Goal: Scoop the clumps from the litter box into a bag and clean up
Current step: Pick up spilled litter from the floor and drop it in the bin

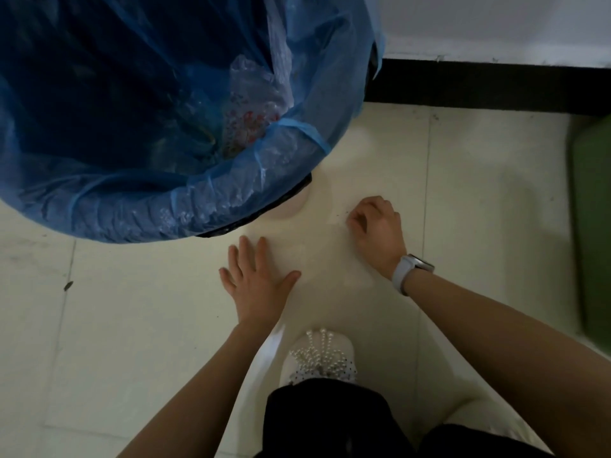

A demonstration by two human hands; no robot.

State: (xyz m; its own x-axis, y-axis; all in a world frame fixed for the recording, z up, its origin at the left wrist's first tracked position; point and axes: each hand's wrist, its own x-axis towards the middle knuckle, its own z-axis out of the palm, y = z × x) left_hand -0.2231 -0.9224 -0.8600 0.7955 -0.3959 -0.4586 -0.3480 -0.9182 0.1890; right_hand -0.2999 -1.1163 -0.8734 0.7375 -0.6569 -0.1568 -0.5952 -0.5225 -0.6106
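Observation:
A large bin lined with a blue plastic bag [231, 200] fills the upper left. Inside it lies a clear plastic bag with red print [254, 104] among other waste. My left hand [256, 282] hovers flat and open over the pale floor just below the bin's rim, fingers spread, holding nothing. My right hand [377, 226] is to the right of the bin, fingers curled inward above the floor near a few dark specks [344, 214]. Nothing shows in its grip. A white watch [410, 271] sits on that wrist. No litter box or scoop appears.
Pale floor tiles [132, 325] run under everything, with a small dark scrap [68, 285] at left. A black skirting board [496, 84] and white wall are at the back. A green object [591, 226] stands at the right edge. My beaded white shoe [320, 358] is below.

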